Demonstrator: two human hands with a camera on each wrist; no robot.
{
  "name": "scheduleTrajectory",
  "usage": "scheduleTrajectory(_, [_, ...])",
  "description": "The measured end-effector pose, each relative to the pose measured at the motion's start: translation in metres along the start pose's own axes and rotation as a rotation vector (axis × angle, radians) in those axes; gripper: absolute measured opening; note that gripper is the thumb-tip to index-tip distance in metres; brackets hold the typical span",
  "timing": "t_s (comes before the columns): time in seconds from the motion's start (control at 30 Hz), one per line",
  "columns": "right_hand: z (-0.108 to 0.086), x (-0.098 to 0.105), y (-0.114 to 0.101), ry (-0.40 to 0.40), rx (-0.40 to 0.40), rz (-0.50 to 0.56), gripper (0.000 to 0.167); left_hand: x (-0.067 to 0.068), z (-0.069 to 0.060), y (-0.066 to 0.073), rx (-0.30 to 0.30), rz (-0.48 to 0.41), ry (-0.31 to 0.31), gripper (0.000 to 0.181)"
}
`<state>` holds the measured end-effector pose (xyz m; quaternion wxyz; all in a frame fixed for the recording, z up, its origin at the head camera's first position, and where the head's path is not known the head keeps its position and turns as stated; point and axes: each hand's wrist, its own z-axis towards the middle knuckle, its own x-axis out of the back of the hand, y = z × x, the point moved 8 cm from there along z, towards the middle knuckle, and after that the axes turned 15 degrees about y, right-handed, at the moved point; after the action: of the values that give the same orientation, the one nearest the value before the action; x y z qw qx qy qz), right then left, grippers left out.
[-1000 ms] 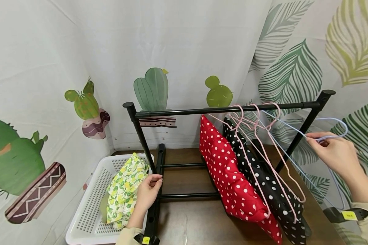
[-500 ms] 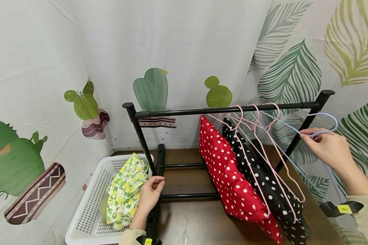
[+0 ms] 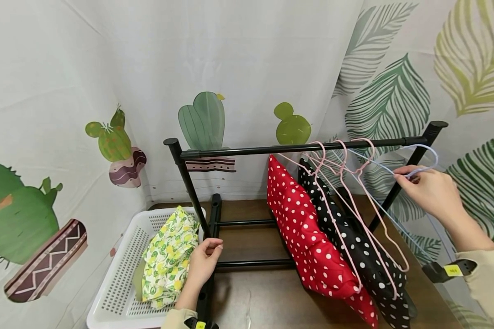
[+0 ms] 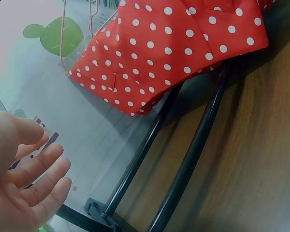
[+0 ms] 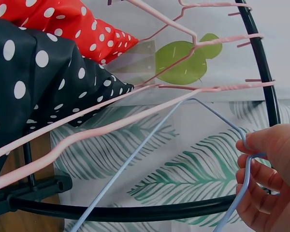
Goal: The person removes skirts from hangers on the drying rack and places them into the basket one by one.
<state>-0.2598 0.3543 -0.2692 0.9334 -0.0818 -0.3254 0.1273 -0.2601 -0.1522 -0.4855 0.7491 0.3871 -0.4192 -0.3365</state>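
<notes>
My right hand point(image 3: 430, 189) pinches a light blue hanger point(image 3: 426, 147) just below its hook, beside the rack's right post. In the right wrist view the fingers of my right hand point(image 5: 268, 176) curl round the blue hanger point(image 5: 130, 159). Pink hangers point(image 3: 356, 201) hang on the black rail point(image 3: 251, 150), with red polka-dot cloth point(image 3: 300, 224) and black polka-dot cloth point(image 3: 364, 256) among them. My left hand point(image 3: 203, 260) is at the rack's left post with fingers loosely bent; in the left wrist view this hand point(image 4: 31, 174) holds nothing.
A white perforated basket point(image 3: 107, 283) stands at the left with lemon-print cloth point(image 3: 169, 260) in it. The rack's black lower bars point(image 3: 253, 263) cross above the brown tabletop point(image 3: 263, 297). A patterned curtain point(image 3: 247, 55) hangs behind.
My right hand has carried the blue hanger leftwards, and its hook is now in front of the rack's right post. My left hand has shifted slightly down and right.
</notes>
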Motion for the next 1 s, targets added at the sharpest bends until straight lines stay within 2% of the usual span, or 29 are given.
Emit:
scheduleTrajectory(0.33, [0.010,-0.005,-0.007,-0.048,-0.023,-0.027,0.035,-0.001,0.000,-0.002,0.004,-0.009,0.000,0.010])
scheduleTrajectory(0.53, [0.014,-0.008,-0.009,-0.047,-0.003,-0.029,0.027,-0.002,-0.001,-0.001,0.009,-0.009,-0.006,0.010])
scheduleTrajectory(0.77, [0.017,-0.013,-0.011,-0.072,-0.004,-0.027,0.047,-0.001,-0.001,-0.002,0.025,0.000,-0.012,0.009])
scheduleTrajectory(1.0, [0.022,-0.019,-0.013,-0.117,-0.013,-0.044,0.041,-0.001,-0.001,-0.003,0.024,0.007,-0.010,0.010])
